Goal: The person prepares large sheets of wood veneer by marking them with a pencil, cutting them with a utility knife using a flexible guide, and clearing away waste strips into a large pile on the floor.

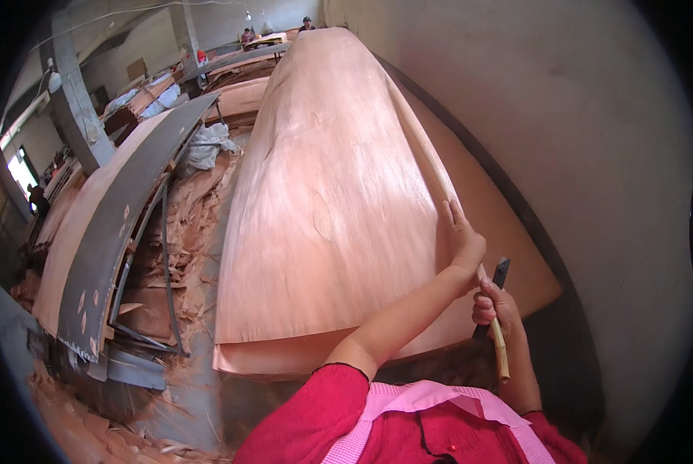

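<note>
A broad sheet of pale reddish wood veneer (308, 209) lies over a stack in front of me, its near edge slightly raised. Along its right side runs a long, thin wooden rod (501, 352). My left hand (464, 243) reaches across to the right and grips the rod, fingers pointing along it; its thumb is hidden. Nearer to me, my right hand (497, 303) closes round the rod's near end. The same hand also holds a flat black tool (501, 272), upright beside the rod; its exact kind is unclear.
A brownish board (509, 247) shows beneath the veneer, close to the wall (609, 155). To the left stands a long dark-topped table (118, 224) on a metal frame. Veneer scraps (196, 224) litter the floor between. Pillars (76, 108), more stacks and other people are farther back.
</note>
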Action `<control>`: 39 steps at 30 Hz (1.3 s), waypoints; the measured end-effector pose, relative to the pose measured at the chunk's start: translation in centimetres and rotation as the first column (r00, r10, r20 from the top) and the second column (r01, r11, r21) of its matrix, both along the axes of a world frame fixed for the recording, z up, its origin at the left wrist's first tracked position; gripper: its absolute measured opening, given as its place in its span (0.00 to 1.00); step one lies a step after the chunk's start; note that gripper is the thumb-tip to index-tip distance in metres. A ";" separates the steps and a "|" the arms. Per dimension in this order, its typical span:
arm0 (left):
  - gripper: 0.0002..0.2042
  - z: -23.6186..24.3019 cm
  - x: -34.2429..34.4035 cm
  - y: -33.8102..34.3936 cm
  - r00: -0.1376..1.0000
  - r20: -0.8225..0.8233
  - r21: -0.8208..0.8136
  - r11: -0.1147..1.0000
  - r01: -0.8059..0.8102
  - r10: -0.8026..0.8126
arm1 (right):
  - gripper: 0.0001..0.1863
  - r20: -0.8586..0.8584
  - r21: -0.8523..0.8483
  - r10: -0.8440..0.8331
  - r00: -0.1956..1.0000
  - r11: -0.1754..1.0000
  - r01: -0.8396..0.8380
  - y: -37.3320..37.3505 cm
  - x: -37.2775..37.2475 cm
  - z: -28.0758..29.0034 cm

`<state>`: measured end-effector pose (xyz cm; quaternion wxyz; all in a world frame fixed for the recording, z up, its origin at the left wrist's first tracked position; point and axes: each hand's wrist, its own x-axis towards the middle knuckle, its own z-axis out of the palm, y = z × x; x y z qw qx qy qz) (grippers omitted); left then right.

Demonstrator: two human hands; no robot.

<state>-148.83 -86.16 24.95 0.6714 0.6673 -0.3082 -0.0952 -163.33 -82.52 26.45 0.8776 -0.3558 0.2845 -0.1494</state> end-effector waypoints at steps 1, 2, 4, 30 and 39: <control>0.36 -0.6 -0.8 -1.9 1.000 0.011 -0.013 1.000 -0.017 0.017 | 0.09 -0.009 0.003 0.004 1.000 1.000 -0.004 -1.8 -0.9 -0.5; 0.36 -1.2 -1.5 -3.7 0.999 0.023 -0.025 0.999 -0.034 0.034 | 0.08 -0.032 -0.015 0.002 0.999 1.000 -0.003 -3.5 -1.5 -0.6; 0.35 -2.6 -2.6 -6.4 0.997 0.053 -0.025 0.998 -0.061 0.062 | 0.07 -0.070 -0.046 -0.007 0.998 0.999 0.004 -6.1 -2.3 -1.1; 0.35 -29.2 8.7 31.5 0.644 0.345 0.656 0.315 -0.686 0.683 | 0.21 -0.543 -0.808 -0.541 0.642 0.545 -0.225 -30.8 -14.4 -28.3; 0.30 -29.8 6.8 30.8 0.261 0.129 0.479 0.170 -0.861 0.957 | 0.28 -0.604 -0.797 -0.611 0.512 0.465 -0.385 -27.8 -12.0 -26.7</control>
